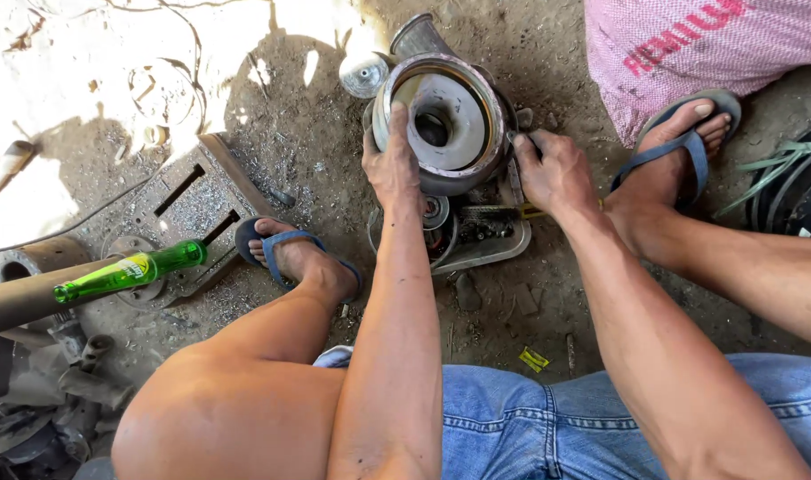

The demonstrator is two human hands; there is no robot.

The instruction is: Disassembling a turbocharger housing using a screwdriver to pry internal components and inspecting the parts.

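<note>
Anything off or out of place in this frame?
One oddity: a green glass bottle lies tilted on a rusty pipe at left, unsecured. Metal shavings litter the ground around the slotted plate. Both hands, left and right, grip the round metal housing, which looks worn, not visibly broken.

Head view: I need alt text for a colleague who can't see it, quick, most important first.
Both bare hands grip a round grey metal housing with a central hole, standing on edge on dirt ground: left hand on its left rim, right hand on its right side. Feet in blue flip-flops flank it; a green glass bottle lies at the left, a pink woven sack at the upper right.
</note>
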